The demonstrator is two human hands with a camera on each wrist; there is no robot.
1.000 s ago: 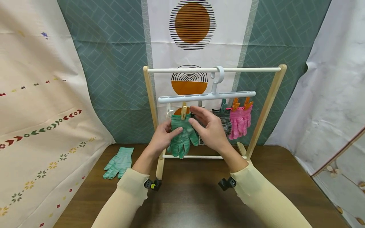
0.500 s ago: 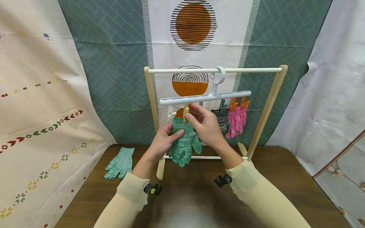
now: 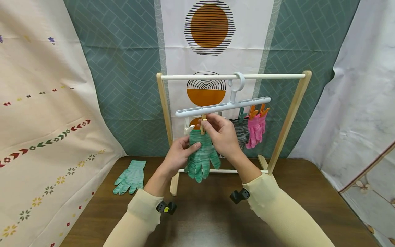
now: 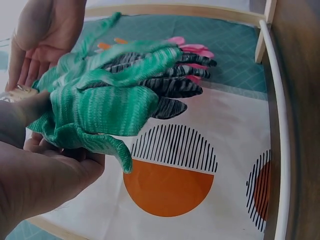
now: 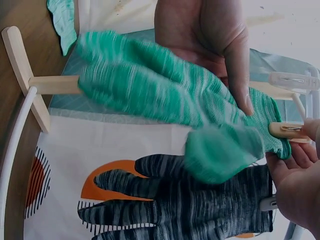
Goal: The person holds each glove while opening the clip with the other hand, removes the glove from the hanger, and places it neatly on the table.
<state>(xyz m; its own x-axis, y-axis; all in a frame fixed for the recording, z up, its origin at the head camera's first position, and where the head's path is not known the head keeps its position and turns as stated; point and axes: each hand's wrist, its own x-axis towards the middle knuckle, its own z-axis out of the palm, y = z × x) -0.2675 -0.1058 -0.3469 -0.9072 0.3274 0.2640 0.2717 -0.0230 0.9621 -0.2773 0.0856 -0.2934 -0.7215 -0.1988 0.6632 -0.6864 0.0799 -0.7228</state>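
A green striped knit glove (image 3: 200, 159) hangs fingers down below a pale grey clip hanger (image 3: 222, 107). My left hand (image 3: 177, 154) holds it near the cuff, thumb across the front and fingers behind. At the cuff, a beige clothespin (image 5: 286, 130) is pinched between thumb and fingers of my right hand (image 3: 226, 135). In the right wrist view its jaws overlap the cuff edge. A white clothespin (image 3: 189, 129) hangs just left of the beige one. Behind, a black-and-grey glove (image 5: 200, 205) hangs from a grey clip.
Pink gloves (image 3: 256, 130) hang from orange clothespins (image 3: 253, 112) at the hanger's right end. The hanger hooks over the top bar of a wooden rack (image 3: 290, 123). Another green glove (image 3: 131, 177) lies on the brown table (image 3: 203, 219) at left.
My right hand has moved from beside the beige clothespin to gripping it. The glove and left hand have shifted slightly down and right, and the hanger's left end has dipped.
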